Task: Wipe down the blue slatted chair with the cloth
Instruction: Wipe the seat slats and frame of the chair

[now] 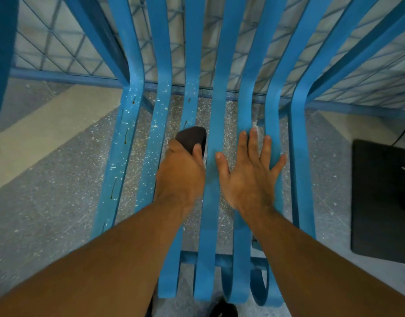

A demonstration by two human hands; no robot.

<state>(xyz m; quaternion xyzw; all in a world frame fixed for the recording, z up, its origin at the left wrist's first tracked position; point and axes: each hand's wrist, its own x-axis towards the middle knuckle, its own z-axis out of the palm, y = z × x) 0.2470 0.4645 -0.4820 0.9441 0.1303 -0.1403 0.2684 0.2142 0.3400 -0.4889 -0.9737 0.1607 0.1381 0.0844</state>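
The blue slatted chair (216,92) fills the view, its long curved slats running from the backrest down to the seat front. White specks and a few brown drips mark the left slats. My left hand (182,172) grips a dark brown cloth (192,137) and holds it against the third slat from the left, mid-seat. My right hand (249,170) lies flat with fingers spread across the slats right of centre.
Speckled grey floor (59,191) shows through the slats. A blue wire-mesh fence (59,49) stands behind the chair. A black mat (379,202) lies on the floor at the right, with a cable near it. A pale concrete strip (48,129) runs at the left.
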